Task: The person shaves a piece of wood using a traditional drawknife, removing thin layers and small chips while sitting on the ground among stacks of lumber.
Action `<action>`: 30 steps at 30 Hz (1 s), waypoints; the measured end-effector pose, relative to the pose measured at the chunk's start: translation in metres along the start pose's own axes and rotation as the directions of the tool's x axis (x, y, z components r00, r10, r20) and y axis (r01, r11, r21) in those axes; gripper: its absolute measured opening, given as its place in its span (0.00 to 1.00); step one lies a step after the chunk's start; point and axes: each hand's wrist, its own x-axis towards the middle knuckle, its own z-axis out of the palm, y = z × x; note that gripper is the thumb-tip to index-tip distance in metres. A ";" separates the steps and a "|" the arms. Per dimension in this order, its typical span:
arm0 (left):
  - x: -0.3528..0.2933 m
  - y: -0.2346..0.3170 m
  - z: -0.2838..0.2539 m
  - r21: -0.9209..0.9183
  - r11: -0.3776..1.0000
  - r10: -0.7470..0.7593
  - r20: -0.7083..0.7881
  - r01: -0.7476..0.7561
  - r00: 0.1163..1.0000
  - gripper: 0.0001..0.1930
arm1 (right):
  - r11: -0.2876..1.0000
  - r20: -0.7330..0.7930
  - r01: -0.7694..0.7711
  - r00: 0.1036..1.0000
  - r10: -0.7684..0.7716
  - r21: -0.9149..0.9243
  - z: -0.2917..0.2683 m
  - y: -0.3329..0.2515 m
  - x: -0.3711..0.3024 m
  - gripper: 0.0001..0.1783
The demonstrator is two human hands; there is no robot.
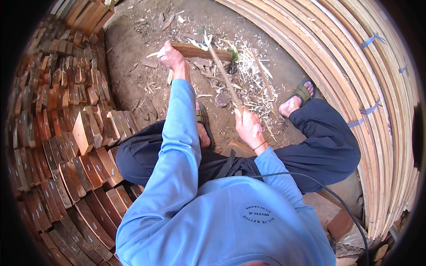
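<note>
My left hand (174,58) is closed at the left end of a reddish-brown wooden block (202,52) lying on the ground. A pale strip of wood (153,54) pokes out on the left side of this fist; the fingers hide its middle. My right hand (250,127) grips the near end of a long wooden handle (227,82). That handle slants away to the far left, and its far end reaches over the block. Whitish pieces (207,40) show at that end, and I cannot make out whether they are a tool head or split wood.
Stacked short boards (66,128) rise along the left. Long bent-looking planks (350,66), tied with blue strips (372,41), line the right. Wood shavings (262,93) litter the dirt between my sandalled feet (290,106). A black cable (319,184) runs across my right side.
</note>
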 end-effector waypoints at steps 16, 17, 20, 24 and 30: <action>0.008 -0.007 -0.009 0.005 0.999 0.033 -0.022 -0.033 0.999 0.13 | 0.919 0.052 -0.327 0.945 0.323 0.222 -0.044 -0.023 0.013 0.22; 0.007 -0.007 -0.009 -0.065 0.998 -0.008 -0.026 0.006 1.000 0.12 | 0.925 0.073 -0.321 0.947 0.313 0.204 -0.036 -0.018 0.012 0.23; 0.006 -0.007 -0.003 -0.014 0.998 0.065 0.031 -0.065 0.997 0.13 | 0.930 0.194 -0.343 0.929 0.315 0.132 0.000 0.008 0.005 0.24; 0.000 -0.004 -0.002 0.056 0.997 0.049 0.004 -0.049 0.999 0.13 | 0.911 0.332 -0.406 0.870 0.364 0.065 -0.005 0.009 0.007 0.27; 0.008 -0.011 -0.008 0.049 0.996 0.068 0.092 -0.073 0.993 0.10 | 0.932 0.092 -0.308 0.951 0.295 0.191 -0.003 -0.003 -0.007 0.25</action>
